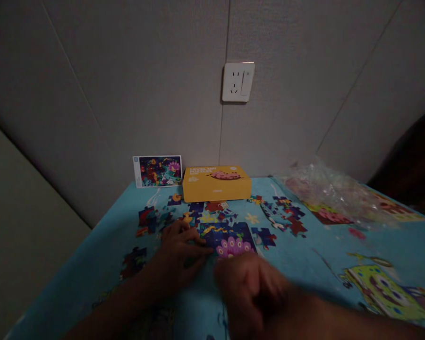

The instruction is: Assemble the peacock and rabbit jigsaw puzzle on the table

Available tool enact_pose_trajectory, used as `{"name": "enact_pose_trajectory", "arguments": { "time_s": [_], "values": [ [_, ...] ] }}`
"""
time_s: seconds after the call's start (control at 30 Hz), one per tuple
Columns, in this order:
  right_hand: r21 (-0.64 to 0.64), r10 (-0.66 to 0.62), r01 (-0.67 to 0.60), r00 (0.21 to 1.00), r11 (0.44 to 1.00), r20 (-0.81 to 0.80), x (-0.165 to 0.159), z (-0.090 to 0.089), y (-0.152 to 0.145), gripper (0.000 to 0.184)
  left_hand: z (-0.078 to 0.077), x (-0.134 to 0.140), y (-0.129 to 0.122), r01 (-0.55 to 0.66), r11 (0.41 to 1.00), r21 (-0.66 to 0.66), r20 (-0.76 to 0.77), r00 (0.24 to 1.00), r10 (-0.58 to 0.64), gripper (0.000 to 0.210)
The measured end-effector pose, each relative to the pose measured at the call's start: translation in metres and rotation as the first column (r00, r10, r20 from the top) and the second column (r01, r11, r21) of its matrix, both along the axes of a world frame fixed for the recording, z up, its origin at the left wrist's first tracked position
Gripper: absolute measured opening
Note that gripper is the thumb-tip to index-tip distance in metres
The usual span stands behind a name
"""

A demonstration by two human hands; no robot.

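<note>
Against a grey panelled wall (138, 89), a blue cartoon tablecloth (297, 259) carries a yellow puzzle box (216, 189), with a picture card (159, 171) upright beside it. Our joined puzzle section (230, 233), showing a pink-purple sea creature, lies flat in front of the box, between and just beyond our hands. Our left hand (184, 250) rests at its left edge, fingers loosely spread and clasping nothing that we can see. Our right hand (250, 288) is blurred and curled before its near edge; we cannot tell whether a piece is inside. To join well here, we should brace the section lightly with the left fingertips, match the colours to the card, and press tabs straight down, keeping our wrists off the loose pieces (264, 237) nearby.
</note>
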State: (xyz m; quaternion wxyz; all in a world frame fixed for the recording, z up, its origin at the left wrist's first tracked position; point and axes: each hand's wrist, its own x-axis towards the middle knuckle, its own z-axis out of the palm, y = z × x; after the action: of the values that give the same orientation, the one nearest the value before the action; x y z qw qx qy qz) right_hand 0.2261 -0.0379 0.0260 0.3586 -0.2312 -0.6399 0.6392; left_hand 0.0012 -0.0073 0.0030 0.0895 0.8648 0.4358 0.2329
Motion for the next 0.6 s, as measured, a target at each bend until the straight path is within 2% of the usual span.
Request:
{"name": "enact_pose_trajectory", "arguments": {
  "time_s": [0.03, 0.07, 0.1, 0.13, 0.17, 0.23, 0.3, 0.37, 0.47, 0.6],
  "values": [
    [0.049, -0.049, 0.048, 0.999, 0.998, 0.014, 0.007, 0.007, 0.015, 0.037, -0.001, 0.0, 0.0, 0.002, 1.0, 0.016, -0.002, 1.0, -0.002, 0.03],
    [0.226, -0.218, 0.194, 0.972, 0.954, 0.085, 0.017, 0.01, 0.031, 0.031, -0.003, -0.001, 0.001, 0.002, 0.999, 0.032, -0.002, 1.0, -0.002, 0.031],
    [0.445, -0.389, 0.293, 0.911, 0.846, 0.139, 0.03, 0.011, 0.047, 0.029, -0.005, -0.001, 0.002, 0.004, 0.999, 0.046, -0.002, 1.0, -0.004, 0.032],
    [0.629, -0.517, 0.322, 0.842, 0.708, 0.151, 0.045, 0.01, 0.063, 0.026, -0.006, -0.001, 0.003, 0.006, 0.998, 0.056, 0.002, 1.0, -0.006, 0.032],
    [0.749, -0.63, 0.341, 0.766, 0.568, 0.13, 0.062, 0.008, 0.077, 0.023, -0.008, -0.002, 0.004, 0.01, 0.998, 0.067, 0.01, 1.0, -0.011, 0.031],
    [0.844, -0.821, 0.417, 0.568, 0.337, 0.047, 0.092, 0.002, 0.1, 0.022, -0.011, -0.003, 0.006, 0.015, 0.996, 0.088, 0.027, 1.0, -0.017, 0.03],
    [0.871, -0.903, 0.46, 0.427, 0.173, -0.046, 0.112, -0.001, 0.114, 0.021, -0.013, -0.005, 0.009, 0.017, 0.993, 0.114, 0.025, 1.0, -0.019, 0.029],
    [0.896, -0.927, 0.428, 0.372, 0.12, -0.054, 0.121, 0.0, 0.119, 0.021, -0.013, -0.007, 0.011, 0.037, 0.989, 0.14, -0.006, 0.999, -0.037, 0.027],
    [0.921, -0.955, 0.368, 0.298, 0.131, 0.017, 0.123, 0.009, 0.119, 0.021, -0.011, -0.009, 0.013, 0.066, 0.986, 0.153, -0.061, 0.996, -0.057, 0.024],
    [0.916, -0.993, 0.382, 0.061, 0.121, 0.106, 0.131, 0.019, 0.118, 0.017, -0.01, -0.012, 0.015, 0.101, 0.982, 0.158, -0.105, 0.991, -0.085, 0.023]
  ]
}}
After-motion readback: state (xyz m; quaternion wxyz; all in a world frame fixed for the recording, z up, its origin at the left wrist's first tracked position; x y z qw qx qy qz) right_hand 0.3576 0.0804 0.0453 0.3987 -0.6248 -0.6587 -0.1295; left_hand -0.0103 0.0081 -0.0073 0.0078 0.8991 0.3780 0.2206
